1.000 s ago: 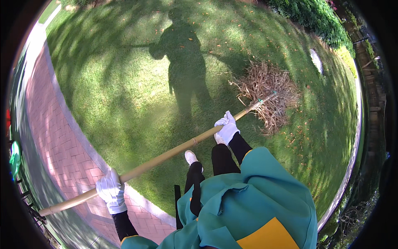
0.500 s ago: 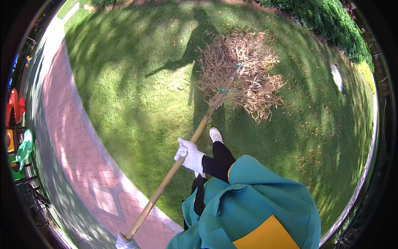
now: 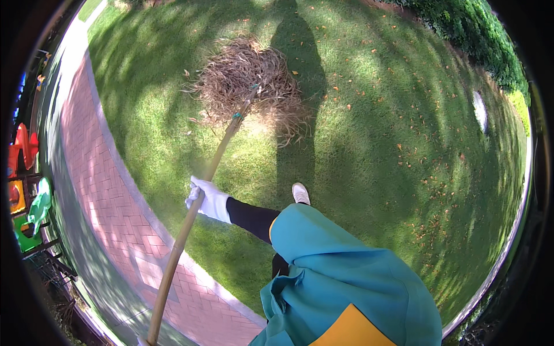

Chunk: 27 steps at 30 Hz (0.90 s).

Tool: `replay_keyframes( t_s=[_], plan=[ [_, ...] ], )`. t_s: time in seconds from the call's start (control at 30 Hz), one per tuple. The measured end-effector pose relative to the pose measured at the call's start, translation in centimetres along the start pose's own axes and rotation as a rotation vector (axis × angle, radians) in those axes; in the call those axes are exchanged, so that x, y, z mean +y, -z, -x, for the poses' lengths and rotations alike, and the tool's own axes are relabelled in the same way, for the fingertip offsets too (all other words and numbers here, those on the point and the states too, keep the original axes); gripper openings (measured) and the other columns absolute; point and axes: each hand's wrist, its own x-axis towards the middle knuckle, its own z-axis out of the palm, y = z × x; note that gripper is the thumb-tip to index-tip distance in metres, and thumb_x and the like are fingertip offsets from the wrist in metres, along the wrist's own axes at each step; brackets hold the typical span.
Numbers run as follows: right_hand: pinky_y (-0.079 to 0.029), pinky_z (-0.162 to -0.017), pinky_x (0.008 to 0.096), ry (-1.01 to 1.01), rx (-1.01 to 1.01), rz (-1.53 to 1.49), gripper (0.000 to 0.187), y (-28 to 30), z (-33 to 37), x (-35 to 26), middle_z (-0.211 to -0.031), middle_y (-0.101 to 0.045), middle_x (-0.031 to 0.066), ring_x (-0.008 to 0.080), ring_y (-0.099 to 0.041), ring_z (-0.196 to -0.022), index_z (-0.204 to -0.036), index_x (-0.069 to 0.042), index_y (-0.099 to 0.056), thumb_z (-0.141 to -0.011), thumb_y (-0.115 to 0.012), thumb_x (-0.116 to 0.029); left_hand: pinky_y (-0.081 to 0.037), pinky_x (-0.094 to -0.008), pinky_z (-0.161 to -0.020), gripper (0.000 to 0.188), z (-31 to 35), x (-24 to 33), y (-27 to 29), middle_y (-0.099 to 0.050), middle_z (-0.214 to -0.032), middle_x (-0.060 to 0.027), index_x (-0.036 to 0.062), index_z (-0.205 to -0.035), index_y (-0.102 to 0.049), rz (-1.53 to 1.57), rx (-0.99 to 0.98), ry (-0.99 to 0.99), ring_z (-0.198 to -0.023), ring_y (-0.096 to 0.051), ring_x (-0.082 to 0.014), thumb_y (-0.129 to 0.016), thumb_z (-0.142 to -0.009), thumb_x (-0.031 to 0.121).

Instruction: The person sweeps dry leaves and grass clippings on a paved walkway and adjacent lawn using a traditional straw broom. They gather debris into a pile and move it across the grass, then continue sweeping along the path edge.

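A large broom (image 3: 180, 245) slants across the view, with a long bamboo handle and a wide, bushy head (image 3: 248, 69) of dry brown twigs and leaves tied on with green bindings. My right hand (image 3: 209, 200), in a white glove, is closed around the middle of the handle, its black-sleeved arm reaching across to the left. At the lower edge my left hand (image 3: 142, 341) shows only as a sliver of white glove at the handle's end. The broom head rests on or just above the grass, ahead and slightly left.
Small fallen leaves (image 3: 430, 222) dot the lawn (image 3: 369, 155) on the right. A pink brick path (image 3: 112, 184) with a pale kerb curves along the left. Colourful play equipment (image 3: 37, 205) stands beyond it. Dense shrubs (image 3: 479, 46) border the upper right. My white shoe (image 3: 300, 193) is on the grass.
The broom head has swung left across the grass, and my right hand has moved left and slightly up with the handle. My left hand has slipped mostly below the lower edge.
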Motion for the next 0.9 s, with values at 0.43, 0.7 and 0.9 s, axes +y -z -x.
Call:
replay_keyframes(
  t_s=[0.43,0.7,0.9],
  plan=[
    [-0.044,-0.068,0.0348,0.958,0.312,-0.448,0.034,17.8,28.4,-25.9,-0.050,-0.042,-0.0014,0.0158,-0.044,-0.050,-0.072,-0.009,-0.044,-0.092,-0.055,-0.034,-0.041,-0.0323,-0.052,0.011,-22.9,36.7,2.8,-0.052,-0.056,0.0012,0.0163,-0.073,-0.051,0.361,0.325,-1.012,-0.052,-0.055,-0.0157,-0.059,-0.079,0.021],
    [-0.047,-0.054,0.0299,1.298,0.397,-0.428,0.031,19.3,43.0,-30.1,-0.046,-0.038,-0.0059,0.0102,-0.042,-0.042,-0.069,-0.014,-0.043,-0.089,-0.063,-0.026,-0.036,-0.0331,-0.050,0.010,-27.2,41.2,7.4,-0.051,-0.057,0.0000,0.0143,-0.076,-0.051,0.450,0.570,-1.032,-0.052,-0.053,-0.0180,-0.061,-0.074,0.015],
    [-0.038,-0.048,0.0276,0.992,0.088,-0.421,0.035,15.5,33.4,-31.2,-0.042,-0.031,-0.0079,0.0079,-0.034,-0.036,-0.065,-0.017,-0.044,-0.090,-0.059,-0.035,-0.037,-0.0386,-0.055,0.017,-30.9,31.9,-1.4,-0.048,-0.056,-0.0046,0.0154,-0.068,-0.046,0.464,0.447,-0.697,-0.055,-0.050,-0.0256,-0.062,-0.067,0.011]
  ],
)
